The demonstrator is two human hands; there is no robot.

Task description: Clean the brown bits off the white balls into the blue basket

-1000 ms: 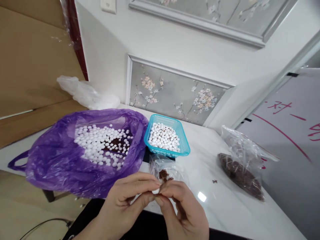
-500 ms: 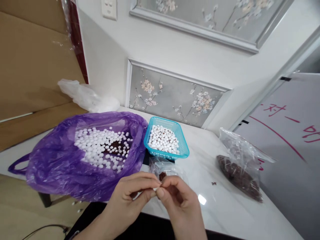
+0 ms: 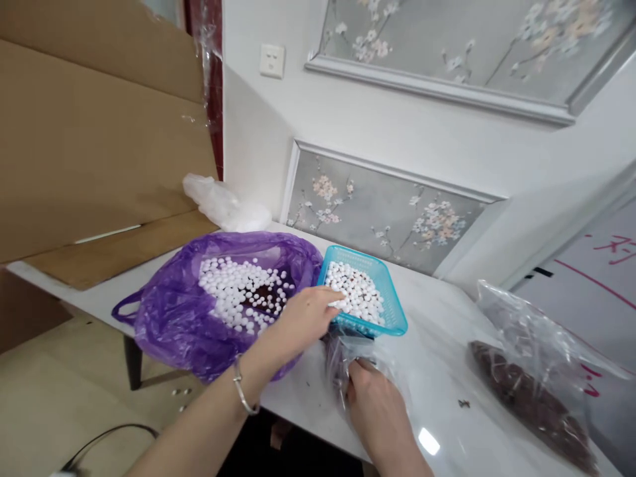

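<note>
Both hands busy: left hand [image 3: 304, 317] pinches over the basket [image 3: 392, 318] (bead hidden, cannot tell); right hand [image 3: 372, 401], at 6 o'clock, should keep fingers inside the small bag [image 3: 342, 351], mouth wide

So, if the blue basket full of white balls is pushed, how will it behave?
The blue basket probably slides easily: the white table looks glossy. It seems light, being thin mesh plastic. The white balls are heaped near the rim, so a tilt may spill rolling ones.

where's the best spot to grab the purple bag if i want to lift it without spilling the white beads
Probably by the loop handle sticking out at the left end of the purple bag, coming from the left. The mouth lies open upward with white beads exposed, so its opposite rim likely needs gathering too.
</note>
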